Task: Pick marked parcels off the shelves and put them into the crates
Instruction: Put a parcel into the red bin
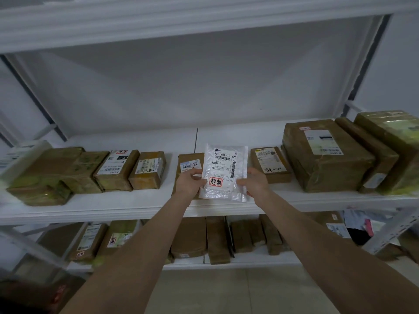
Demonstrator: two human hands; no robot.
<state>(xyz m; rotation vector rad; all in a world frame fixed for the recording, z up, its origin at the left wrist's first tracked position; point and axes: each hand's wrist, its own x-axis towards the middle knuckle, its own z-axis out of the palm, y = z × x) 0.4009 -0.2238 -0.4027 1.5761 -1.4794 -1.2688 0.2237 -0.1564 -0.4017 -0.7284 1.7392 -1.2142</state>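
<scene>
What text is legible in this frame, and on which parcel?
"502 602-12 123": top of the label on the white poly bag, pinched by the left hand and the right hand.
Red-framed sticker low on that bag: two handwritten characters, the first looks like "超", the second unclear.
"010": black patch on the brown box further left.
"2041": end of a handwritten note on the small box at right.
All other labels: too blurred.
</scene>
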